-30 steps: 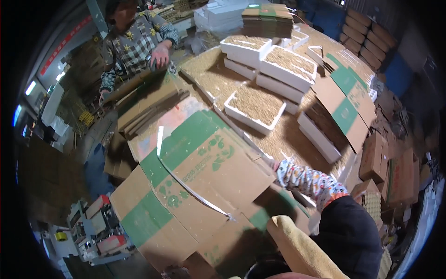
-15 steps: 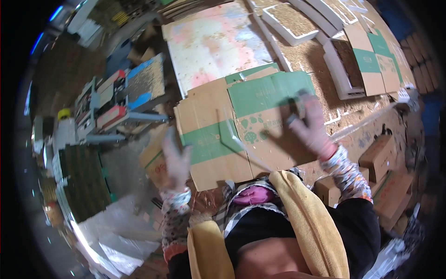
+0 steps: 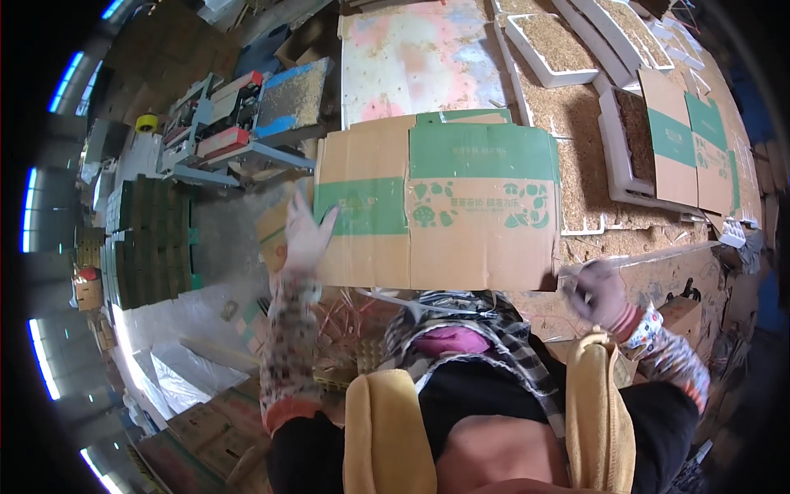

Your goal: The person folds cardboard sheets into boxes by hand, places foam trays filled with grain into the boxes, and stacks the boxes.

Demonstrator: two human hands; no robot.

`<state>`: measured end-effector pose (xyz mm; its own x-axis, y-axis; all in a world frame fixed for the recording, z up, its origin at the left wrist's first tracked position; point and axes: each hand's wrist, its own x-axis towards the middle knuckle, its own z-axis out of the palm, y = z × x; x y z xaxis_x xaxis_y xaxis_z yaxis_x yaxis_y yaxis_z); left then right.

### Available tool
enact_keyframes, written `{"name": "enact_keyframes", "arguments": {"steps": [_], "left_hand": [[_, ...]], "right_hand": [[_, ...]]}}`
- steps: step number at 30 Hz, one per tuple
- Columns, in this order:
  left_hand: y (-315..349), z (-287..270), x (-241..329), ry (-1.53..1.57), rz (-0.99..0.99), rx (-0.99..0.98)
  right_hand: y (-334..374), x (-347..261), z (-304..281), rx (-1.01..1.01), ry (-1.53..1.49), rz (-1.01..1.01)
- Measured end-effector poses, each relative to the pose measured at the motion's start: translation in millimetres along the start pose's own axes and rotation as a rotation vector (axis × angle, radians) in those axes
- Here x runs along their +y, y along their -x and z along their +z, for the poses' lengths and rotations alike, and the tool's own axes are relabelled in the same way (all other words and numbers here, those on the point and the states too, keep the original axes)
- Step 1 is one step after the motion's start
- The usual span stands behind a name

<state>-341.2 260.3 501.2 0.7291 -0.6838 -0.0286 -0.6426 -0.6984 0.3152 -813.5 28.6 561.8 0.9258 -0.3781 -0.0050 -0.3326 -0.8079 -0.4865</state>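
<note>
Flattened cardboard cartons, brown with green bands and printed fruit shapes, lie in a stack in front of me. My left hand is at the stack's left edge, its fingers spread and its thumb toward the cardboard. Beyond the near right corner, apart from the stack, is my right hand. Its fingers look bent but are blurred, so I cannot see whether they hold anything. A thin pale strap runs along the near edge, in front of my checked apron.
Beyond the stack lies a stained whitish board. White foam trays with brown crumbly material stand at the far right, beside another printed carton piece. A metal-framed machine is at the left. Stacked dark green crates stand farther left.
My right hand has moved from over the cardboard toward me and right, past its corner. The stack now lies straighter. The strap no longer crosses its top. My view has shifted.
</note>
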Motion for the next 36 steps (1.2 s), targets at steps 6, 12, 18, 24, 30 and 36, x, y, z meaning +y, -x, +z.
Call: {"name": "enact_keyframes", "arguments": {"steps": [6,12,18,24,30,36], "left_hand": [[52.3,-32.9,44.2,0.118,0.181,-0.156],[17.7,-245.7,95.6,0.360,0.597,-0.495],[-39.8,-220.5,103.9,1.089,0.212,-0.528],[-88.5,-206.5,107.8,0.993,0.246,-0.437],[-20.8,-212.0,113.9,-0.801,0.558,-0.379],[-10.7,-52.4,187.1,-0.043,0.997,0.012]], "right_hand": [[-37.6,-60.7,43.2,0.209,-0.105,0.646],[-56.0,-69.1,-96.8,0.696,-1.243,0.216],[-151.8,-44.9,-116.6,1.204,-1.083,0.192],[-146.9,-50.1,-104.2,1.061,-0.834,0.220],[-71.4,-45.5,-2.4,0.983,-0.563,0.083],[-28.9,-38.0,90.1,0.466,-0.210,0.333]]}}
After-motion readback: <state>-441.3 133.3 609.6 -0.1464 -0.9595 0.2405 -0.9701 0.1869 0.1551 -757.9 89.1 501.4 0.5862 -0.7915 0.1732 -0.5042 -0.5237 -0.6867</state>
